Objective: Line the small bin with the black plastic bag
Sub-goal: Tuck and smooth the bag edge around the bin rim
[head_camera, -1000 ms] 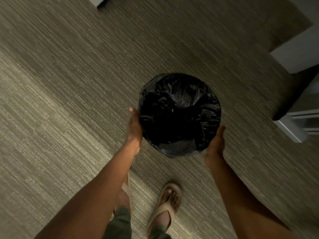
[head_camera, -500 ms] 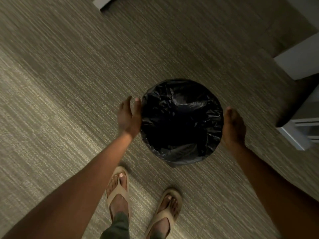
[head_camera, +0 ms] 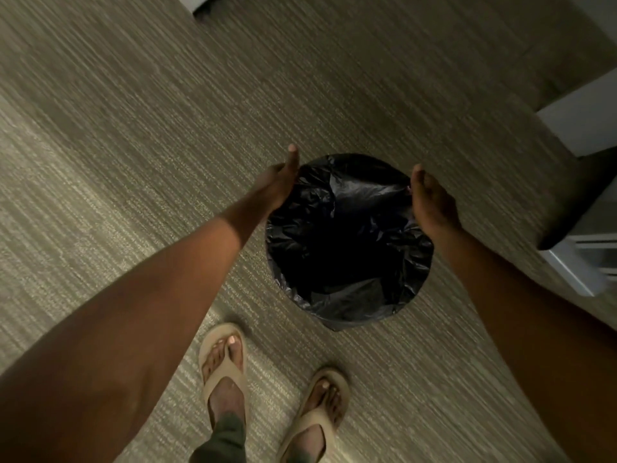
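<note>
The small round bin [head_camera: 337, 324] stands on the carpet just ahead of my feet, and the black plastic bag [head_camera: 350, 248] lines it. The bag's edge is folded down over the rim, so the bin's own wall is almost wholly covered. My left hand [head_camera: 278, 183] lies flat against the far-left part of the rim, fingers stretched out and touching the plastic. At the far-right part of the rim, my right hand [head_camera: 430, 203] has its fingers curled on the bag's edge, which is pulled taut toward it.
Grey striped carpet [head_camera: 133, 162] runs all around. A pale cabinet or shelf unit [head_camera: 581, 262] with a dark gap stands close to the bin's right. Another pale furniture corner [head_camera: 195, 1] shows at the top. My sandalled feet [head_camera: 227, 372] are just below the bin.
Both hands slid from the near sides of the bin up along its rim to the far side. The bin now sits lower in the view, nearer my feet.
</note>
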The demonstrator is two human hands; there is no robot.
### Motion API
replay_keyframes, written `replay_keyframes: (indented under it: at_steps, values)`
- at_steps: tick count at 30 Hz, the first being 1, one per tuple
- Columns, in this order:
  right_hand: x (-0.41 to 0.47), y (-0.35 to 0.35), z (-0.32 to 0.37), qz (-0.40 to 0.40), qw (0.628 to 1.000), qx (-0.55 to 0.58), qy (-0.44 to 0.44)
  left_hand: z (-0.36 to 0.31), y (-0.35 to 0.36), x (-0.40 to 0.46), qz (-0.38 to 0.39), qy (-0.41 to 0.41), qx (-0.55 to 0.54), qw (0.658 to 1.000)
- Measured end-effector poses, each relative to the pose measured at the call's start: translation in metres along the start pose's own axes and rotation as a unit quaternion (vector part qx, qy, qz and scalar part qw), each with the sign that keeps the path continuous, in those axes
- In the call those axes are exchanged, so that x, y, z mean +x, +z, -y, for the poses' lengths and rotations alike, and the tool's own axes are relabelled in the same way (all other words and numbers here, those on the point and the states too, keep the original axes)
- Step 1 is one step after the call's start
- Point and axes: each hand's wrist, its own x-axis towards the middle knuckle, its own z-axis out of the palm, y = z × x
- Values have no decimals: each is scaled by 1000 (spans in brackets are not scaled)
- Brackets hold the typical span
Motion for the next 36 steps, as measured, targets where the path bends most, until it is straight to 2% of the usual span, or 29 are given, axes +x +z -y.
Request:
replay_keyframes:
  at_steps: [3, 4, 6, 8, 9, 11, 12, 13, 14, 16, 18, 20, 22, 25, 29, 31, 33, 36]
  values:
    - [-31, 0, -16, -142, 987, 69, -25, 19, -4, -12, -146, 18, -105, 984]
    - [-44, 5, -26, -155, 985, 77, -10, 31, -4, -20, -151, 5, -139, 979]
    - [-66, 20, -49, -110, 989, 89, 47, 57, 3, -35, -89, -25, -177, 980]
    - [-79, 33, -62, -24, 982, 158, 100, 78, 15, -51, -31, 9, -135, 990]
    - [-79, 37, -66, 6, 965, 233, 119, 85, 18, -56, -29, 45, -103, 993]
    - [-75, 37, -68, 57, 899, 405, 156, 89, 18, -60, -54, 88, -81, 991]
    - [-73, 34, -67, 64, 876, 445, 173, 89, 15, -60, -73, 95, -90, 989]
    - [-72, 31, -66, 55, 871, 453, 179, 86, 12, -59, -108, 100, -106, 983]
    - [-72, 28, -63, 26, 881, 439, 178, 81, 9, -60, -155, 93, -124, 976]
    - [-81, 26, -59, -80, 911, 366, 172, 71, 9, -71, -245, 51, -166, 954]
    - [-100, 34, -55, -178, 912, 326, 176, 67, 22, -98, -279, -19, -221, 934]
    - [-124, 53, -52, -206, 891, 342, 215, 71, 54, -136, -251, -127, -301, 911]
    - [-144, 74, -47, -185, 849, 425, 253, 67, 93, -173, -183, -228, -390, 873]
    - [-156, 98, -41, -141, 771, 550, 288, 57, 129, -192, -90, -227, -540, 805]
    - [-157, 106, -42, -70, 677, 671, 294, 67, 122, -171, -64, -212, -624, 749]
    - [-156, 103, -45, -45, 669, 683, 289, 81, 116, -163, -54, -228, -635, 736]
    - [-153, 98, -49, -40, 667, 686, 289, 97, 112, -157, -50, -231, -627, 743]
    - [-153, 90, -58, -41, 709, 640, 292, 114, 104, -149, -47, -232, -590, 772]
